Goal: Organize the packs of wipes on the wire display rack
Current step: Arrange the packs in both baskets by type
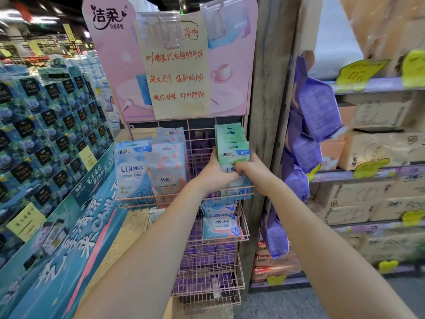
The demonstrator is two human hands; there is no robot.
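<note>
A pink wire display rack (pixel 197 157) stands in front of me with several tiered baskets. In the top basket's right end stands a row of green wipe packs (pixel 232 143). My left hand (pixel 216 173) grips the left side of the front green pack, and my right hand (pixel 250 171) holds its lower right side. At the basket's left stand blue packs (pixel 132 169) and pink-dotted packs (pixel 169 164). The middle of the top basket holds no packs. In the second basket lie blue-and-pink packs (pixel 222 225).
A pink brand sign with a handwritten paper note (pixel 177 72) tops the rack. Blue tissue boxes (pixel 46 125) are stacked at left. A wooden post (pixel 269 88) borders the rack's right; purple packs (pixel 315 107) hang beyond it beside shelves of tissue bundles (pixel 379 153).
</note>
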